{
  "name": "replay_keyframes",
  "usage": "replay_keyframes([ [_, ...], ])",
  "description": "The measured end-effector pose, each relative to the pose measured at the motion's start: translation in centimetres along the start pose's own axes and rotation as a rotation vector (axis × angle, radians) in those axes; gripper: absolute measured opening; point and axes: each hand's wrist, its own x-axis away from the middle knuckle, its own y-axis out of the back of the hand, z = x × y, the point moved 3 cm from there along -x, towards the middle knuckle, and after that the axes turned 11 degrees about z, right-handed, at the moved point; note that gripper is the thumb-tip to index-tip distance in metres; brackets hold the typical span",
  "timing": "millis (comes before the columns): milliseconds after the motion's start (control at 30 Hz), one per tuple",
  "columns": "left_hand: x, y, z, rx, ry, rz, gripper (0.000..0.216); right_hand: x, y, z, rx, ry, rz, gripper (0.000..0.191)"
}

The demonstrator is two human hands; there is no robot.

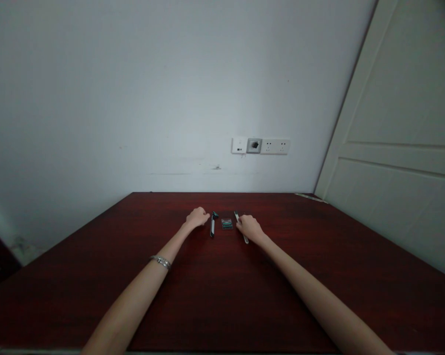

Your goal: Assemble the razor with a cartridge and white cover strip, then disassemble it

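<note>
My left hand (pixel 197 217) rests curled on the table, its fingers closed and nothing showing in them. Just to its right lies a razor (pixel 212 228) with a grey and dark handle, its head pointing away from me. A small clear case (pixel 227 224) with dark green pieces inside, perhaps blade cartridges, sits between my hands. My right hand (pixel 250 228) is closed around a slim white-handled brush (pixel 246 240); the dark tip sticks out beyond the fingers, while the middle of the handle is hidden under them.
The dark red wooden table (pixel 207 305) reaches back to a pale wall. White wall sockets (pixel 275 146) are set above its far edge. At the right stands a panelled white door (pixel 399 133). A thin pale strip (pixel 311 197) lies in the table's far right corner.
</note>
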Motion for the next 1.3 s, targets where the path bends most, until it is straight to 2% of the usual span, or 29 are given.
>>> replay_keyframes([
  [167, 0.1, 0.2, -0.3, -0.004, -0.047, 0.076, 0.031, -0.2, 0.4, -0.9, -0.053, 0.004, -0.044, 0.036],
  [400, 2.0, 0.2, -1.1, -0.068, -0.116, 0.176, 0.036, 0.0, 1.0, -2.5, -0.126, -0.018, -0.075, 0.036],
  [633, 2.2, -0.9, -1.4, -0.182, 0.0, 0.105, 0.038, 0.6, 1.7, -2.6, -0.107, -0.064, -0.12, 0.034],
  [967, 1.0, -2.0, -1.1, -0.213, -0.022, 0.077, 0.038, 1.1, 1.4, -2.0, -0.058, -0.065, -0.084, 0.031],
  [1300, 0.6, -2.4, -0.9, -0.153, -0.019, 0.052, 0.031, 1.4, 1.5, -1.4, -0.05, -0.044, -0.127, 0.037],
])
